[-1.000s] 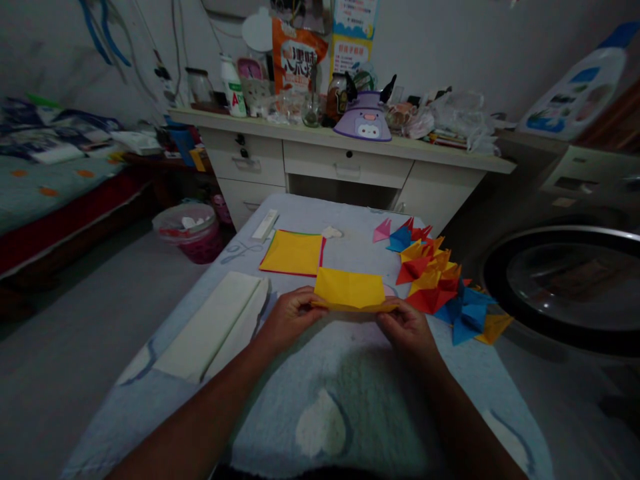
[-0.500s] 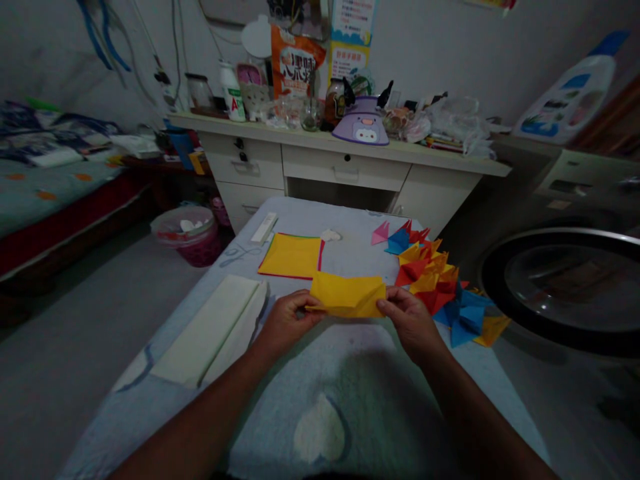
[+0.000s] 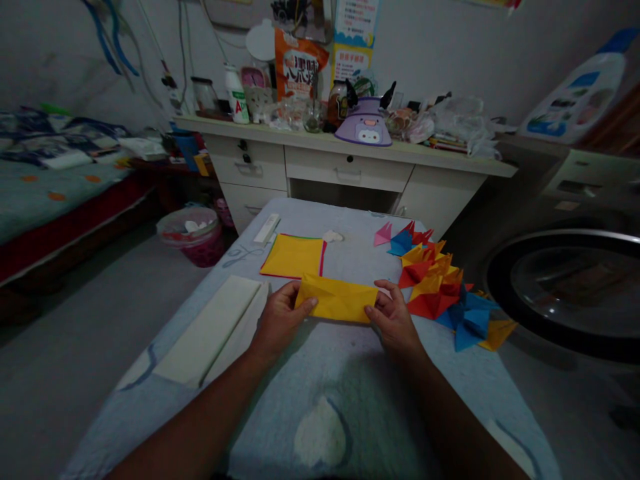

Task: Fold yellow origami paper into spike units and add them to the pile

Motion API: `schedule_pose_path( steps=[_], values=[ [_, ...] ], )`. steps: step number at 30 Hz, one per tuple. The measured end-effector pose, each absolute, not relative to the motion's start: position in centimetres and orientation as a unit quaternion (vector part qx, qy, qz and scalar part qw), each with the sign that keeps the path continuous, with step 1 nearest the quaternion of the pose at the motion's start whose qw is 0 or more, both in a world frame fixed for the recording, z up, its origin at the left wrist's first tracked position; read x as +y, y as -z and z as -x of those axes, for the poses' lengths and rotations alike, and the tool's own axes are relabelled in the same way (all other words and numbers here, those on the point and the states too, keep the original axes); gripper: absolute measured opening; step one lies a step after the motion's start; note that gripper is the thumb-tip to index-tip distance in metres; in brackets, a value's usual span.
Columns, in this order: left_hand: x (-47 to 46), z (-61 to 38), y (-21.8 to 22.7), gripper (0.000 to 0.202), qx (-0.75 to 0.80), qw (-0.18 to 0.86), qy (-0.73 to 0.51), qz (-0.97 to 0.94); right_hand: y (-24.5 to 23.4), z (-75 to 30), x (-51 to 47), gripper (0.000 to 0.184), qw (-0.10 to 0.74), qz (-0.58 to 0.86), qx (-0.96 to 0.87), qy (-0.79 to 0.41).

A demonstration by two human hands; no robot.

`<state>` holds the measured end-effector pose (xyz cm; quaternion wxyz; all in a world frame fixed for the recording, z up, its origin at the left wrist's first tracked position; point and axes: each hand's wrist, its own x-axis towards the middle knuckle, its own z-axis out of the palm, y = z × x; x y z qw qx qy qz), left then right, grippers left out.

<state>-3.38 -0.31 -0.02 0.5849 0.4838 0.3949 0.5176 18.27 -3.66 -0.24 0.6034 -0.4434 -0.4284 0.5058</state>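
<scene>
Two bare forearms extend forward from the lower edge and angle inward, the left hand (image 3: 277, 321) and right hand (image 3: 396, 321) level with each other, knuckles up, thumbs and fingers pinched closed.

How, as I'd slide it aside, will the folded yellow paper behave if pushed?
Probably light and bendy: the folded yellow paper is thin, with left hand and right hand at its ends. The fuzzy tablecloth would likely grip it.

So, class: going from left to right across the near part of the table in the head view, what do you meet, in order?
pale folded sheet → left hand → folded yellow paper → right hand → pile of folded coloured pieces
</scene>
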Motion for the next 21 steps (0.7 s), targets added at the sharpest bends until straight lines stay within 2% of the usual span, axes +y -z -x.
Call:
schedule_pose_path(
  steps=[2,3,8,16,18,21],
  values=[
    [-0.23,3.34,0.27,0.034,0.395,0.582,-0.525,-0.479,0.25,-18.13,-3.78,0.060,0.591,0.434,-0.426,-0.531],
    [-0.19,3.32,0.37,0.034,0.394,0.581,-0.528,-0.478,0.27,-18.08,-3.83,0.058,0.586,0.429,-0.425,-0.540],
    [-0.11,3.11,0.29,0.034,0.366,0.586,-0.538,-0.483,0.57,-17.97,-3.95,0.026,0.563,0.450,-0.419,-0.553],
    [-0.61,2.90,-0.43,0.070,0.363,0.614,-0.524,-0.465,0.82,-18.00,-3.97,0.028,0.561,0.482,-0.407,-0.535],
    [-0.60,2.98,-0.51,0.062,0.371,0.611,-0.519,-0.469,0.82,-17.99,-4.04,0.027,0.559,0.482,-0.404,-0.540],
    [-0.41,3.14,-0.51,0.036,0.389,0.606,-0.505,-0.476,0.83,-17.98,-4.09,0.028,0.556,0.485,-0.399,-0.545]
  ],
)
